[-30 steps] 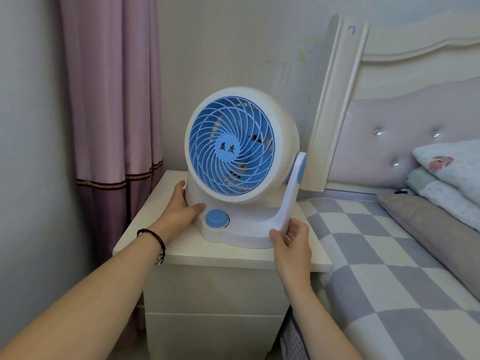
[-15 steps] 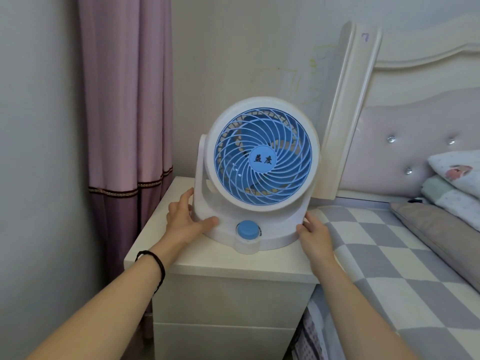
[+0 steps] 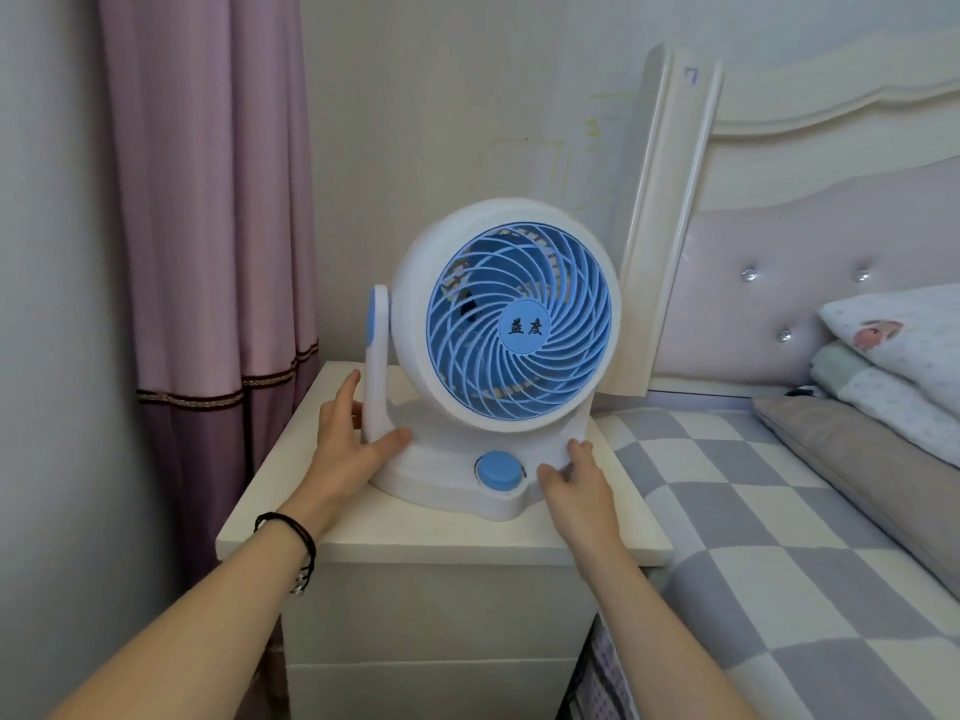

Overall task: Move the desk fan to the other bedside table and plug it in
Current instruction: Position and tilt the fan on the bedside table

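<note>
Both hands on desk fan point(image 3: 506, 350) at table point(image 3: 363, 537) centre: left hand point(image 3: 348, 439) grips upright, right hand point(image 3: 569, 478) flat against base. Likely light, rigid, top-heavy; lift by base.

Two bare forearms without sleeves. Left hand point(image 3: 345, 449): thin black cord bracelet point(image 3: 296, 537) looped around the wrist, small metallic beads attached. Right hand point(image 3: 571, 488): nothing worn.
</note>
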`<state>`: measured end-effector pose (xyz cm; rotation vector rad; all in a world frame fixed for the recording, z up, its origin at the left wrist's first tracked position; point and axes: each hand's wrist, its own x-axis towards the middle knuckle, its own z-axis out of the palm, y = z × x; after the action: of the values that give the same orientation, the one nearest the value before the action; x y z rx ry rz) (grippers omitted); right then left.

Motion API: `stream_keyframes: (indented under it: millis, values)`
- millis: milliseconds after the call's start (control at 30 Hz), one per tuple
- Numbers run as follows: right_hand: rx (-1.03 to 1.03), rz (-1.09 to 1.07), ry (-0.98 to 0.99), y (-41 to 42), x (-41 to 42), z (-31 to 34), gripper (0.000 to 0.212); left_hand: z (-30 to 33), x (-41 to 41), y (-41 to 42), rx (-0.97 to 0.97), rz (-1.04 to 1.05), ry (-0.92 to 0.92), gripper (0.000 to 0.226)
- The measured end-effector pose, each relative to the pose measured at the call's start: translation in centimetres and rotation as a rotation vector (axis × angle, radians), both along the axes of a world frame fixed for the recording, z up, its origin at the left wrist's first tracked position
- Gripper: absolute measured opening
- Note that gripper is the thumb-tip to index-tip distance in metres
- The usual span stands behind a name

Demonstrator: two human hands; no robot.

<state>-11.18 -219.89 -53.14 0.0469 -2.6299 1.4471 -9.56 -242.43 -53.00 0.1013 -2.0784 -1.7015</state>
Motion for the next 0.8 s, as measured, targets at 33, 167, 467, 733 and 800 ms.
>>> stream_keyframes:
  millis: [33,167,467,733,800]
  values:
    - [-0.031,0.027,-0.012,0.3,-0.2,0.3,0.045,0.1,0.2,0.2,-0.029,0.013,-0.002,0.083]
    - [-0.075,0.055,-0.019,1.1,-1.1,1.0,0.048,0.2,0.7,0.5,0.02,-0.07,-0.036,0.075]
    - [-0.136,-0.117,0.104,0.4,-2.8,0.6,0.016,-0.3,1.8,0.1,0.079,-0.289,-0.064,0.086]
    - [-0.026,0.197,-0.011,1.1,-0.9,0.9,0.073,0.0,2.1,0.8,0.027,-0.217,-0.008,0.064]
    - [0.016,0.199,0.022,0.8,-0.8,0.9,0.07,0.0,2.3,0.7,0.036,-0.176,0.008,0.064]
